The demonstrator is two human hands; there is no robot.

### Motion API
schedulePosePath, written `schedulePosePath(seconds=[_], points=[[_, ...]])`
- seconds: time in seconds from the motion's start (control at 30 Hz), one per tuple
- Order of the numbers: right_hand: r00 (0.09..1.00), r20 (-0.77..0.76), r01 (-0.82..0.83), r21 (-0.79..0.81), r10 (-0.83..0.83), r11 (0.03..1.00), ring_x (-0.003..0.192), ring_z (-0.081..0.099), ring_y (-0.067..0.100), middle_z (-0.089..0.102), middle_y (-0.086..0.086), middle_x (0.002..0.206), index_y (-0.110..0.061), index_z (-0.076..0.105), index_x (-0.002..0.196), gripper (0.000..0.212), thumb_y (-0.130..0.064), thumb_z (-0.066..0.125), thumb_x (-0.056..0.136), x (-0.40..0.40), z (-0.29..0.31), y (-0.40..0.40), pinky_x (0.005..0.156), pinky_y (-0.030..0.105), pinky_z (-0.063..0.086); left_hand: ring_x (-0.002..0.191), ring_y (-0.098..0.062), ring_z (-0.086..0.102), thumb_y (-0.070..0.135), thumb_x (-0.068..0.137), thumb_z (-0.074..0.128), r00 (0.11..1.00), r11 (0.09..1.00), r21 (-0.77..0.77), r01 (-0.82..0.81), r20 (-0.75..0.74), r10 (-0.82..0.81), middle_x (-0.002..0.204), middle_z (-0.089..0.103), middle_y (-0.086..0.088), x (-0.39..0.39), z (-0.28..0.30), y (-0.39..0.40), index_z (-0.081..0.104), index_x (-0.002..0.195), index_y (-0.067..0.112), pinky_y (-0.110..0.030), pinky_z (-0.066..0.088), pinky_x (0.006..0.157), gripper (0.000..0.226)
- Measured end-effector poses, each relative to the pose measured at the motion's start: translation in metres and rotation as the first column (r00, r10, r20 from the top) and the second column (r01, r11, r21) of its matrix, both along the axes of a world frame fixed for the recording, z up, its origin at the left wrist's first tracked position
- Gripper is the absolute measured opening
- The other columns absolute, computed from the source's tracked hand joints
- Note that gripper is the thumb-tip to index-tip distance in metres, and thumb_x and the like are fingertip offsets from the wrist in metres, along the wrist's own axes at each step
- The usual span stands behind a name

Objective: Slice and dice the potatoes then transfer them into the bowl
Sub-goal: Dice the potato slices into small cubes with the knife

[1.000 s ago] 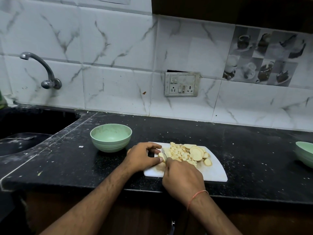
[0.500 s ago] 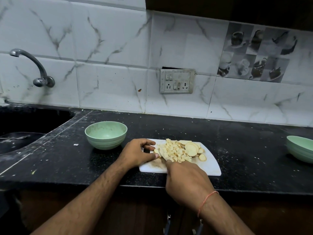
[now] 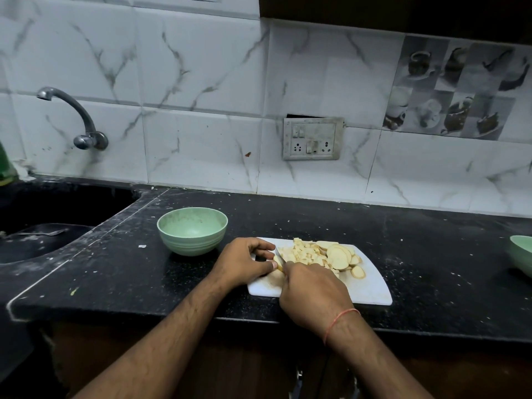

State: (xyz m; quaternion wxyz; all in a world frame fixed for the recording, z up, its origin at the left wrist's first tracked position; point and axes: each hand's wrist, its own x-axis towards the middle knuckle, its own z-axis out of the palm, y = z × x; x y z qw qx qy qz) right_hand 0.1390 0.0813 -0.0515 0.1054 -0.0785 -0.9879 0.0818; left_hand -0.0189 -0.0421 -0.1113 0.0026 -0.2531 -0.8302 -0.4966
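A white cutting board (image 3: pixel 371 286) lies on the black counter with a heap of diced potato (image 3: pixel 302 253) and several round potato slices (image 3: pixel 338 256) on it. My left hand (image 3: pixel 241 259) pinches a piece of potato (image 3: pixel 277 262) at the board's left end. My right hand (image 3: pixel 312 292) grips a knife whose blade (image 3: pixel 279 254) shows between the two hands, against that piece. The handle is hidden inside my fist. An empty pale green bowl (image 3: pixel 192 230) stands just left of the board.
A second green bowl (image 3: pixel 522 253) is cut off by the right edge. A dark sink (image 3: pixel 43 226) with a spoon and a wall tap (image 3: pixel 77 119) lies at the left. A socket panel (image 3: pixel 313 138) sits on the tiled wall. The counter's front edge runs just under my wrists.
The view has shifted a little. My hands stay at the board's left end, the right hand working the knife on the piece that the left hand holds.
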Motion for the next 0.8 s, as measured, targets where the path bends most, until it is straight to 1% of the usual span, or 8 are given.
schedulePosePath(seconds=[0.1,0.23,0.37,0.5,0.6,0.67,0.73,0.8], points=[[0.999,0.031,-0.017,0.057,0.016,0.998,0.105,0.059,0.029,0.065,0.007,0.113,-0.019,0.055,0.126,0.034,-0.022,0.045,0.094,-0.002,-0.003,-0.004,0.073,0.034,0.038,0.09,-0.002,0.077,0.021,0.076,0.094,0.999,0.999,0.054,0.008,0.039,-0.01,0.091,0.081,0.014,-0.001,-0.001,0.0,0.081,0.108,0.029,-0.033,0.062,0.093,0.036],[0.997,0.06,-0.047,0.084,0.042,0.995,0.095,0.054,0.028,0.063,0.008,0.111,-0.018,0.049,0.136,0.04,-0.021,0.045,0.096,0.002,-0.003,-0.002,0.072,0.035,0.038,0.086,-0.009,0.079,0.02,0.073,0.098,0.997,0.996,0.091,0.005,0.073,-0.011,0.09,0.082,0.008,-0.003,-0.002,0.002,0.081,0.106,0.024,-0.035,0.065,0.087,0.037],[0.995,0.073,-0.078,0.099,0.071,0.992,0.106,0.06,0.03,0.064,0.009,0.114,-0.019,0.043,0.146,0.049,-0.021,0.046,0.097,0.011,-0.007,0.0,0.074,0.034,0.039,0.088,-0.009,0.079,0.021,0.073,0.099,0.996,0.996,0.092,0.006,0.082,-0.014,0.09,0.082,0.007,-0.004,-0.002,0.001,0.081,0.105,0.024,-0.036,0.064,0.089,0.037],[0.995,0.043,-0.099,0.131,0.094,0.986,0.109,0.059,0.03,0.065,0.009,0.115,-0.02,0.033,0.156,0.057,-0.026,0.043,0.101,0.033,-0.009,0.002,0.074,0.035,0.038,0.092,-0.008,0.079,0.022,0.072,0.099,0.995,0.995,0.1,0.011,0.095,-0.021,0.092,0.082,0.008,-0.003,-0.003,0.001,0.081,0.105,0.026,-0.037,0.063,0.093,0.037],[0.995,-0.01,-0.094,0.114,0.096,0.989,0.107,0.06,0.029,0.065,0.008,0.113,-0.021,0.041,0.15,0.05,-0.027,0.043,0.1,0.042,-0.006,0.006,0.074,0.035,0.038,0.093,-0.009,0.079,0.021,0.072,0.099,0.994,0.994,0.106,0.018,0.105,-0.029,0.093,0.082,0.007,-0.003,-0.003,0.001,0.081,0.105,0.027,-0.04,0.062,0.096,0.038],[0.994,-0.059,-0.083,0.084,0.088,0.993,0.099,0.059,0.027,0.066,0.005,0.108,-0.021,0.048,0.141,0.041,-0.026,0.043,0.1,0.043,-0.001,0.007,0.071,0.034,0.038,0.093,-0.01,0.079,0.021,0.072,0.099,0.993,0.994,0.109,0.021,0.111,-0.033,0.093,0.082,0.007,-0.001,-0.002,0.001,0.081,0.105,0.027,-0.04,0.062,0.096,0.038],[0.994,-0.084,-0.063,0.065,0.068,0.996,0.087,0.052,0.026,0.064,0.004,0.103,-0.021,0.05,0.133,0.035,-0.024,0.042,0.099,0.04,0.003,0.007,0.069,0.035,0.037,0.094,-0.01,0.079,0.021,0.073,0.098,0.993,0.993,0.113,0.021,0.117,-0.034,0.094,0.082,0.007,0.0,-0.001,0.001,0.081,0.105,0.027,-0.04,0.062,0.097,0.037],[0.996,-0.076,-0.048,0.05,0.051,0.998,0.085,0.049,0.026,0.064,0.005,0.104,-0.02,0.051,0.128,0.031,-0.023,0.041,0.099,0.034,0.006,0.006,0.068,0.035,0.036,0.094,-0.01,0.079,0.02,0.074,0.097,0.992,0.993,0.112,0.024,0.118,-0.037,0.094,0.083,0.007,0.0,-0.001,0.0,0.081,0.105,0.027,-0.041,0.062,0.097,0.036]])
